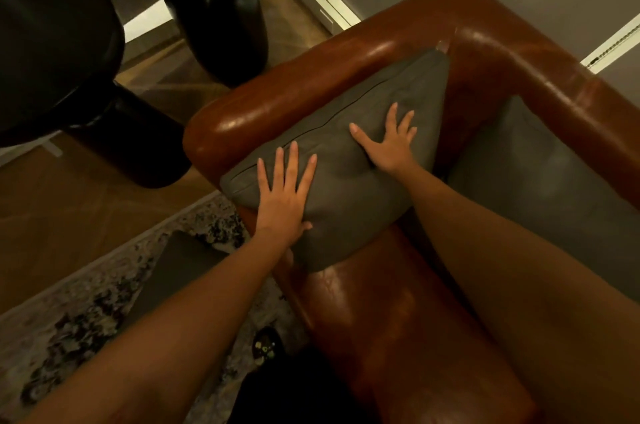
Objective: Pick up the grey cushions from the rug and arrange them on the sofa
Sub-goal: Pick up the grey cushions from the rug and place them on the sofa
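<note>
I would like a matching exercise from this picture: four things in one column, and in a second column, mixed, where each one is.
Things:
1. grey cushion under the hands
2. second grey cushion
3. third grey cushion
4. black vase

Places:
A. on the wooden floor behind the sofa arm
B. on the patterned rug
C. leaning against the sofa arm
D. on the seat by the backrest

Pairs: 1-C, 2-D, 3-B, 4-A
</note>
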A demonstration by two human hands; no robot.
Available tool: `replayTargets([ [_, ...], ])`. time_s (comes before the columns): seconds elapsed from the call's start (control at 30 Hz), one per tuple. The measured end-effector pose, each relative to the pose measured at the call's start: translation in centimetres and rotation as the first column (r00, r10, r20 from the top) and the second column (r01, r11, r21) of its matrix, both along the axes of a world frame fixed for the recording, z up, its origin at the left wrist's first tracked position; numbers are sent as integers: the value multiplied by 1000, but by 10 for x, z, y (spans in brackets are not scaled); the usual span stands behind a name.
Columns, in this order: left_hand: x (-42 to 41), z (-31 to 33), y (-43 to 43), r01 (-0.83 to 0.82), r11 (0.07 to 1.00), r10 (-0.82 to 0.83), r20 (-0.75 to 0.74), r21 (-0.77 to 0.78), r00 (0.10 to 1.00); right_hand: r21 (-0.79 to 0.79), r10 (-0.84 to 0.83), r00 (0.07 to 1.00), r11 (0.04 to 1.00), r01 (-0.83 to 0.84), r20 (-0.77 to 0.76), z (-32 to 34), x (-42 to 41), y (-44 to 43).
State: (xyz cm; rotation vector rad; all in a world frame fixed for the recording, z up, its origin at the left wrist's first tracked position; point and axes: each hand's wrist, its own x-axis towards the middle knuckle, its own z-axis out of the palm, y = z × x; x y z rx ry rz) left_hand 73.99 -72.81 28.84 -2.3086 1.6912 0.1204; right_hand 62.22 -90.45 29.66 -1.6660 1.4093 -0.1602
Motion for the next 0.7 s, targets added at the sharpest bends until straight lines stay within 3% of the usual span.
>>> replayTargets([
  [0.3, -4, 16, 11, 2, 999, -1, -38, 33, 999, -186, 1, 998, 982, 11, 65, -10, -23, 30],
  [0.53, -4, 36, 37, -199, 980, 200, -92, 12, 975, -119, -78, 989, 989, 93, 125, -16, -14, 91],
  [0.7, 14, 52, 74, -322, 947, 315, -151, -20, 937, -314, 87, 972, 949, -15, 217, 7, 22, 137],
])
